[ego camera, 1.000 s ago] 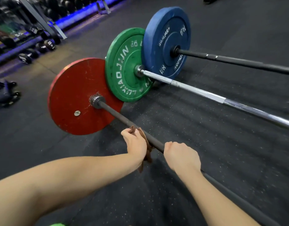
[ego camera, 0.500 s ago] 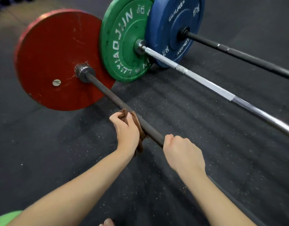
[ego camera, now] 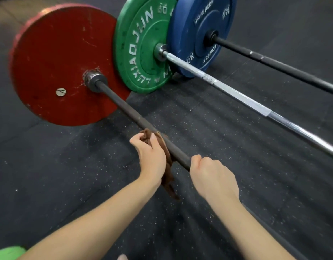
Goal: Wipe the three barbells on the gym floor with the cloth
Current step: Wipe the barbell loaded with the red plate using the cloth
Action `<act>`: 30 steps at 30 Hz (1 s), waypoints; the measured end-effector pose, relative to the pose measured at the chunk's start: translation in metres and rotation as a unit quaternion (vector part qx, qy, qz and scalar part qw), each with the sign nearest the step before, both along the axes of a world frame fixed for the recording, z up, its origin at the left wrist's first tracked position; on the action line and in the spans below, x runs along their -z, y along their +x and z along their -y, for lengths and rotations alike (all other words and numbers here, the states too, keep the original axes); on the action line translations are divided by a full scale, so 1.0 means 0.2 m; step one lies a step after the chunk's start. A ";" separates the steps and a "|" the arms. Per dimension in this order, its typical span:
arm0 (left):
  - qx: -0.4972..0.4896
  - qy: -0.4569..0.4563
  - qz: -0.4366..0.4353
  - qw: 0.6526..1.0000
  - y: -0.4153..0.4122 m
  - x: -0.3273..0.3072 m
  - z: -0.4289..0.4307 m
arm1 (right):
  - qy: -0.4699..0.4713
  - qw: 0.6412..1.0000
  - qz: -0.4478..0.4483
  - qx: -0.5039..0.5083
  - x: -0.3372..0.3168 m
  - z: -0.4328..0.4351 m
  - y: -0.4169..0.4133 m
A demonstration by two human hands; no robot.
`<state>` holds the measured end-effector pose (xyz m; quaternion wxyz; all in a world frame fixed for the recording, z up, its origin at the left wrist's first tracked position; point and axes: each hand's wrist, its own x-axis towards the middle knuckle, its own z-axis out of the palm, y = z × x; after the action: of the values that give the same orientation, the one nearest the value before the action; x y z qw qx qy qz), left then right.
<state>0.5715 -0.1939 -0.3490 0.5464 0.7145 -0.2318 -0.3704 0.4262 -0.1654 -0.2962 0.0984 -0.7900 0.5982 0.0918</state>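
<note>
The left hand (ego camera: 150, 156) squeezes the soft brown cloth (ego camera: 168, 162) around the rigid, probably heavy dark bar (ego camera: 124, 107); the right hand (ego camera: 211, 177) clasps the bare shaft

The floor (ego camera: 218, 128) was dark rubber matting, flecked with pale specks and faintly striped. Three plates stood on edge on it, side by side: the red plate (ego camera: 55, 53) nearest, then the green plate (ego camera: 139, 44), and the blue plate (ego camera: 195, 21) farthest. The dark bar (ego camera: 124, 107), silver bar (ego camera: 237, 96) and black bar (ego camera: 274, 61) ran rightward above the matting.
</note>
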 end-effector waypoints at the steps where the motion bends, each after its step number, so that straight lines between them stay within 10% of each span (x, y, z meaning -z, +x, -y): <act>1: -0.003 -0.006 0.006 1.000 0.00 0.00 0.00 | 0.000 1.000 -0.001 -0.003 0.00 0.00 0.00; 30: -0.003 -0.071 0.086 0.994 0.11 0.06 0.06 | 0.087 0.981 0.121 0.121 -0.08 0.34 0.39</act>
<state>0.5931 -0.2059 -0.3604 0.5749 0.7036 -0.3014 -0.2890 0.5048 -0.2343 -0.2810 0.2483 -0.7054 0.6630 0.0345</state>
